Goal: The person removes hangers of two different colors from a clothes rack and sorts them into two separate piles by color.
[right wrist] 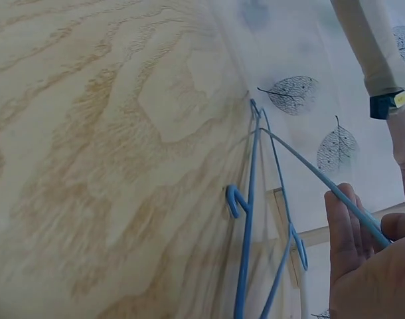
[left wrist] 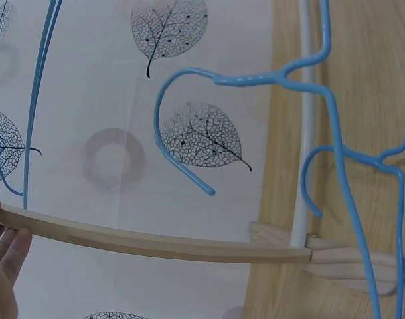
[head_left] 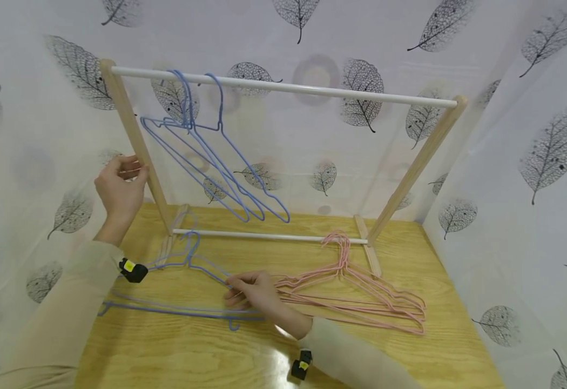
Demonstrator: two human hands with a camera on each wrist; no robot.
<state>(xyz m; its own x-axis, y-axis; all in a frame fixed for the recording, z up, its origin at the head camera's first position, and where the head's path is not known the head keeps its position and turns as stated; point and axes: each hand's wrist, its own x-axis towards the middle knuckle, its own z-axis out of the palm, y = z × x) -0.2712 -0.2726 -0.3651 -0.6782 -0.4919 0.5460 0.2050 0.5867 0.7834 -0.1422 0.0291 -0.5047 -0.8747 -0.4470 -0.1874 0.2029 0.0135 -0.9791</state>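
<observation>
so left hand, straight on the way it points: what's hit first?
The left wooden post, which the left hand holds; past it, possibly the hanging blue hangers, though depth is unclear.

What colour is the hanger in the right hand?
The hanger is blue, seen best in the right wrist view.

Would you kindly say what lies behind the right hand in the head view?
Pink hangers and the wooden table show past the right hand, which hides some of the hangers' left side; anything fully covered cannot be seen.
</observation>
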